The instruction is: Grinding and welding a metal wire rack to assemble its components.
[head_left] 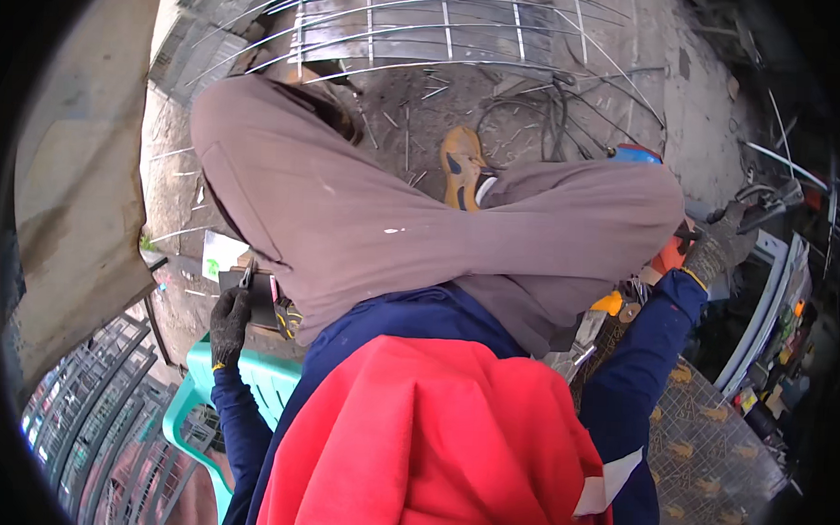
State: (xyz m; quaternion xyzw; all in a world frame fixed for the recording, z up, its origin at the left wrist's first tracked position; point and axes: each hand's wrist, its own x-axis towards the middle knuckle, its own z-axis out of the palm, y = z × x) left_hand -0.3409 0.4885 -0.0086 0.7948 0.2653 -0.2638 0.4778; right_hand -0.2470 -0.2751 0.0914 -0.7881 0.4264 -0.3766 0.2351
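My left hand, in a dark grey knit glove, is at the left beside my thigh. Its fingers are closed round a small metal piece, whose kind I cannot make out. Close by are a dark flat box-like thing and a white paper with a green mark. Out to the right, past my knee, my right hand wears a similar glove. It is closed on a dark clamp-like tool that points away to the right; its grip is partly hidden.
A grid of welded metal rods lies ahead of my feet. Dark cables coil on the littered ground. A light green plastic chair and metal grilles are at left. A patterned tabletop and cluttered shelf stand at right.
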